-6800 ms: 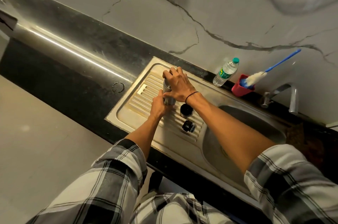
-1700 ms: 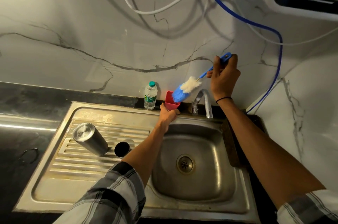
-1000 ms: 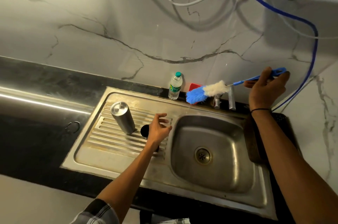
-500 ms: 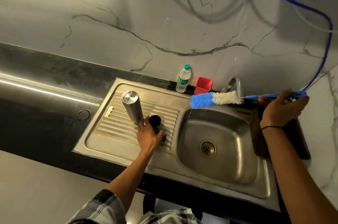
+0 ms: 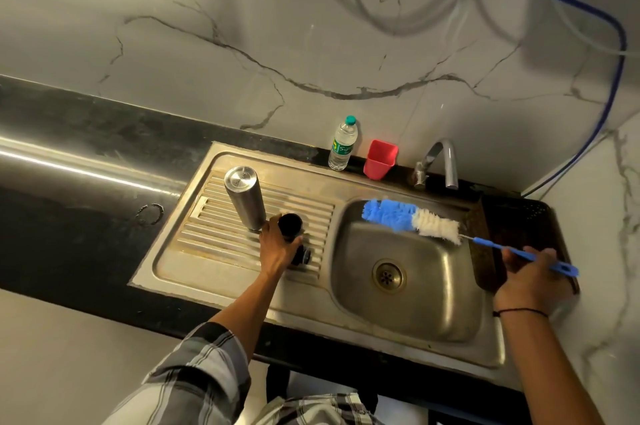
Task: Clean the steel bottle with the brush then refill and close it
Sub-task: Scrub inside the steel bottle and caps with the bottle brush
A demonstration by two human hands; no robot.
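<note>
Presently the steel bottle (image 5: 245,199) stands inverted on the drainboard (image 5: 214,244), near its back edge. Left hand (image 5: 277,249) grips a black cup-like part (image 5: 290,227) beside it; right hand (image 5: 533,277) pinches the bottle brush (image 5: 412,220) handle over the sink basin (image 5: 415,303). Risk: the left wrist toppling the bottle.

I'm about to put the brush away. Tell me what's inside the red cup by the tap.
Nothing shows inside the red cup: only its inner walls are visible, and its bottom is hidden by the near wall. The bottle brush is out, held over the sink by the right hand.
</note>
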